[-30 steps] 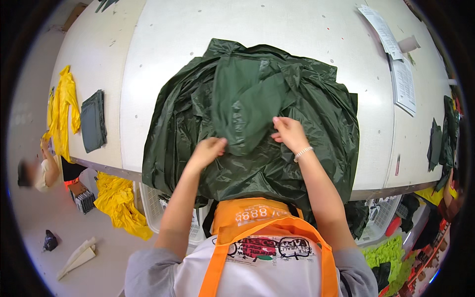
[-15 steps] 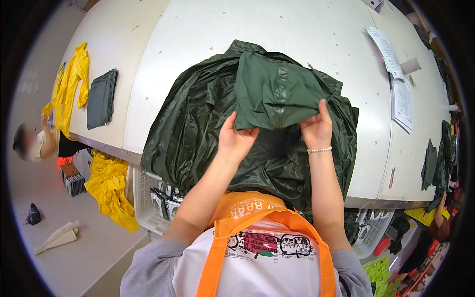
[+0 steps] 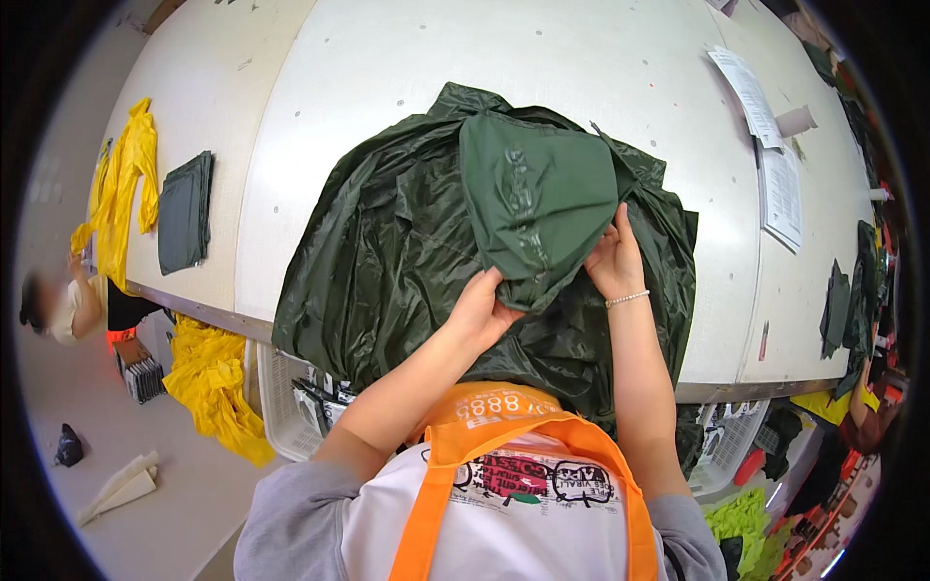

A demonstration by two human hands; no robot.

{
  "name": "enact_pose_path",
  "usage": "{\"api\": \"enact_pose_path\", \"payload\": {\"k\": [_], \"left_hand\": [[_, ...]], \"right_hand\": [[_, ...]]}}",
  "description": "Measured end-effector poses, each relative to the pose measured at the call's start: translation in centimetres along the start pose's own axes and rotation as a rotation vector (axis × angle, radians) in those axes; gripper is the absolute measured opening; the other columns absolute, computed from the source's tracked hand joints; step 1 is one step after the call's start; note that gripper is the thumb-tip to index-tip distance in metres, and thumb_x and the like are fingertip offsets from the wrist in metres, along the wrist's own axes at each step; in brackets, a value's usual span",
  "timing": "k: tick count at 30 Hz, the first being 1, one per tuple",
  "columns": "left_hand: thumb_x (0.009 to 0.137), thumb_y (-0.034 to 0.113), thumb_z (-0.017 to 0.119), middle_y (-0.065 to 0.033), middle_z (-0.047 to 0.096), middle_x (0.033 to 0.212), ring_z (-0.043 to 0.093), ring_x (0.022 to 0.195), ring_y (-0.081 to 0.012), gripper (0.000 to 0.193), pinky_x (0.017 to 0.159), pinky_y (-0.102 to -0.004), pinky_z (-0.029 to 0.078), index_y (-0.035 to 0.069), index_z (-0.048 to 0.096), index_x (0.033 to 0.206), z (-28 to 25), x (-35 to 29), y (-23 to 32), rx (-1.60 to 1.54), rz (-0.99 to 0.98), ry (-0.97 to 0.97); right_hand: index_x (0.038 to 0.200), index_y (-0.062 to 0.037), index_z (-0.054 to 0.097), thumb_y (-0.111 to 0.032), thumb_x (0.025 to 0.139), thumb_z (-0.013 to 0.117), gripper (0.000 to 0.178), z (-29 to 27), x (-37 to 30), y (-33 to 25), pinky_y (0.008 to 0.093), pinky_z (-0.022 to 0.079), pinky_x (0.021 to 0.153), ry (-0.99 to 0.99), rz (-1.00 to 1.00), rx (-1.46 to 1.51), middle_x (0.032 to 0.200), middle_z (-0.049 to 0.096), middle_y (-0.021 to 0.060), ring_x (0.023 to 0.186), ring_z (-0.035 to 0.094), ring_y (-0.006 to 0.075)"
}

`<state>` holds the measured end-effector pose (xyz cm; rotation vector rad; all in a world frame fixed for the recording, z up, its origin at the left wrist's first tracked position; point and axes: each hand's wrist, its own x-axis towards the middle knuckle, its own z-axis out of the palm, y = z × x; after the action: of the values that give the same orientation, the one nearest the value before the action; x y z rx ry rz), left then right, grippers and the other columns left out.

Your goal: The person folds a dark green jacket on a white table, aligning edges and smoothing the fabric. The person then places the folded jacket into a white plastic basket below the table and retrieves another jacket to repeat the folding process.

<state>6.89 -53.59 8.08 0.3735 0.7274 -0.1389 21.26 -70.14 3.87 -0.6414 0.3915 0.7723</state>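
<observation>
A shiny dark green raincoat lies spread and wrinkled over the table's front edge. On top of it is its lighter, matte green hood, with a clear taped seam running down it. My left hand pinches the hood's lower tip, thumb on top and fingers underneath. My right hand is closed on the hood's right edge, its thumb pointing up and the fingers partly behind the cloth. A beaded bracelet circles my right wrist.
On the white table, yellow garments and a folded dark stack lie left. Paper sheets and a red pen lie right. White baskets stand below the edge. Another person is at the far left.
The hood's lower tip has come down toward me, and its seam now slants. My left hand has moved down and right to that tip; my right hand has shifted slightly along the edge.
</observation>
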Motion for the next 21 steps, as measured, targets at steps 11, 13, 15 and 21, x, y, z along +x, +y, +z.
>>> {"api": "enact_pose_path", "payload": {"k": [11,13,15,21], "left_hand": [[0.09,0.018,0.056,-0.0057,0.064,0.1,0.064,0.083,-0.0184,0.024,0.063,-0.0326,0.055,0.007,0.054,0.11,-3.6,0.9,-0.1,0.271,0.169,0.252],[0.089,0.017,0.057,-0.006,0.065,0.097,0.064,0.08,-0.0181,0.022,0.061,-0.0317,0.054,0.005,0.057,0.107,-3.7,0.4,-0.4,0.329,0.168,0.24],[0.088,0.016,0.058,-0.0055,0.066,0.094,0.064,0.077,-0.0162,0.02,0.06,-0.0298,0.053,0.003,0.059,0.103,-3.4,0.1,-0.3,0.358,0.218,0.189],[0.085,0.01,0.064,-0.0043,0.065,0.094,0.06,0.077,-0.0102,0.021,0.066,-0.024,0.049,-0.002,0.061,0.102,1.9,-1.2,0.8,0.505,0.489,-0.122]], "right_hand": [[0.126,0.001,0.044,-0.008,0.076,0.07,0.057,-0.2,-2.7,1.3,0.0414,0.036,0.098,0.523,-1.171,-1.746,0.12,0.048,0.0199,0.112,0.045,0.0355],[0.11,-0.0019,0.059,-0.003,0.077,0.067,0.033,6.2,-5.2,1.3,0.0383,0.044,0.09,0.113,-1.283,-1.637,0.108,0.059,0.0144,0.101,0.056,0.0325],[0.098,-0.0034,0.063,-0.001,0.078,0.065,0.02,9.9,-5.4,2.9,0.0367,0.05,0.078,-0.351,-1.17,-1.645,0.097,0.065,0.0117,0.089,0.062,0.0283],[0.104,-0.0003,0.066,-0.011,0.084,0.055,0.025,1.8,5.2,6.3,0.0364,0.05,0.079,-0.916,-0.014,-1.905,0.098,0.067,0.0181,0.087,0.065,0.0302]]}}
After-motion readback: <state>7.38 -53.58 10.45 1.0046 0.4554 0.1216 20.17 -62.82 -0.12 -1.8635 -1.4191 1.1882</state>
